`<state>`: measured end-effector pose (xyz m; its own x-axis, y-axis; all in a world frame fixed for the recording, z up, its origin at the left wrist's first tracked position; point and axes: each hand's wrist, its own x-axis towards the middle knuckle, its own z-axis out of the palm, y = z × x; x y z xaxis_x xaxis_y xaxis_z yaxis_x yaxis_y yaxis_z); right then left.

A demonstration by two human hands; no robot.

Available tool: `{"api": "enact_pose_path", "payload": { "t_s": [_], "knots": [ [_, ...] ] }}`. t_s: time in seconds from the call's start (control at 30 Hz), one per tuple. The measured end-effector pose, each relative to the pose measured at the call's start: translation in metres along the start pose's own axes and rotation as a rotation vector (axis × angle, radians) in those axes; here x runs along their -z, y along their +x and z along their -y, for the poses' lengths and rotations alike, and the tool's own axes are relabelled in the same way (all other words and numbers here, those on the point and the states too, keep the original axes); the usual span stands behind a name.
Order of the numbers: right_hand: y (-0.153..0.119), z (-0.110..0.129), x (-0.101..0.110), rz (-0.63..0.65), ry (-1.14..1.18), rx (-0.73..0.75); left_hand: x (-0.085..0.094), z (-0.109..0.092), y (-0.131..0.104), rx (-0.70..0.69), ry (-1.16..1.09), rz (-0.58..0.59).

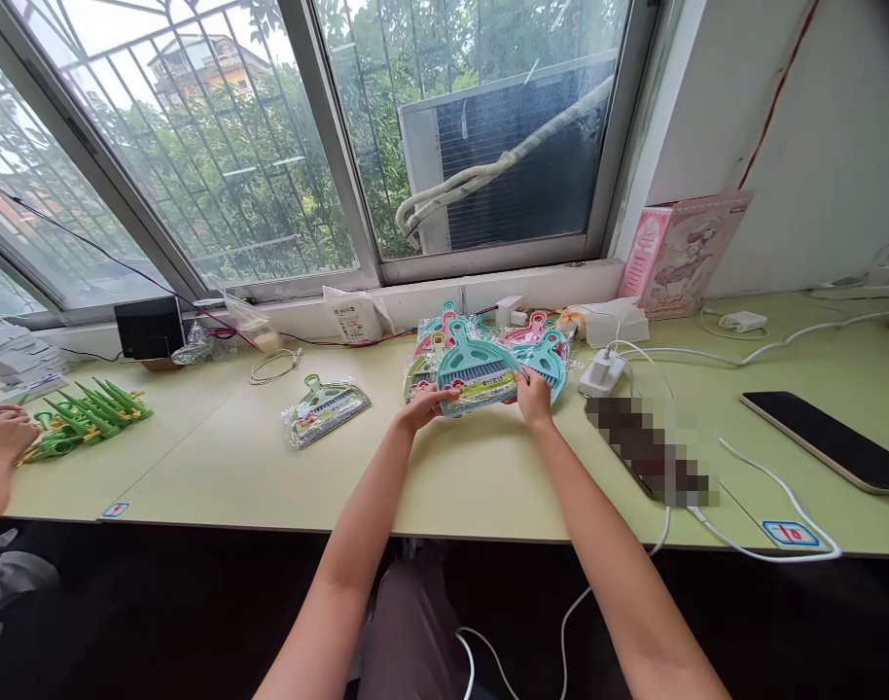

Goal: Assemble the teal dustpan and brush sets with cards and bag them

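- The desk (pixel 218 457) was pale yellow-green.
- The dustpan set (pixel 478 372) at its far edge was teal, with a yellow and red label strip.
- Pink sets (pixel 530 331) lay behind it.
- The packet (pixel 325 409) was green in clear wrap.
- The green clips (pixel 94 408) near the left edge carried yellow bits.
- The box (pixel 682 253) was pink, printed with cartoon figures.
- The phone (pixel 828 439) was black.

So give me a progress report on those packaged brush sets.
Apparently done: one green brush set lies apart on the table. In hand: left hand and right hand grip the teal brush set atop the pile. Left: the pile of teal and pink sets behind it.
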<state>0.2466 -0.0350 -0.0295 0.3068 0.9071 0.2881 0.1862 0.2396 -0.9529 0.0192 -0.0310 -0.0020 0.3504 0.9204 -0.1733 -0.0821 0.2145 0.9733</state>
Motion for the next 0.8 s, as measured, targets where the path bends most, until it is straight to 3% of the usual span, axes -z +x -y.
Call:
{"api": "enact_pose_path", "payload": {
  "t_s": [0.2, 0.33, 0.43, 0.6, 0.8],
  "knots": [
    [0.004, -0.002, 0.003, -0.098, -0.06, 0.025, 0.003, -0.005, -0.008, -0.065, -0.054, 0.201],
    [0.005, -0.002, 0.003, -0.117, -0.06, 0.018, -0.002, -0.006, -0.013, -0.158, 0.054, 0.303],
    [0.004, -0.001, 0.002, -0.11, -0.055, 0.018, -0.013, -0.001, -0.009, -0.215, 0.1, 0.164],
    [0.005, -0.003, -0.002, -0.069, 0.056, -0.018, -0.025, 0.012, 0.008, -0.245, -0.034, -0.094],
    [0.011, -0.009, -0.007, -0.028, 0.173, -0.124, -0.024, 0.016, 0.018, -0.248, -0.113, -0.254]
  ]
}}
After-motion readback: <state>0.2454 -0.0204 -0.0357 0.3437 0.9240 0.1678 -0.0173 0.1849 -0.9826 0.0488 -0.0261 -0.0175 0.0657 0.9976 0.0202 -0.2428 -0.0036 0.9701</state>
